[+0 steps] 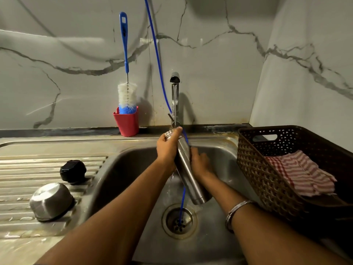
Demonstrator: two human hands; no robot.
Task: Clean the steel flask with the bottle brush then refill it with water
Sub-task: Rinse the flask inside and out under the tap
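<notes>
While both hands [168,148] [199,162] grip tilted flask [188,169], its mouth hidden.

Sink [122,169] near centre, flask [188,169] tilted over it between left hand [168,148] and right hand [200,161], under tap [174,96] at far rim. Left on draining board [28,169]: cap [72,171] far, upturned bowl [51,200] near. Bottle brush [126,73] in cup [127,122], far left of tap. Right: basket [267,188] holding cloth [299,173].

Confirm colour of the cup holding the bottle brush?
Red cup, seen in the head view.
</notes>
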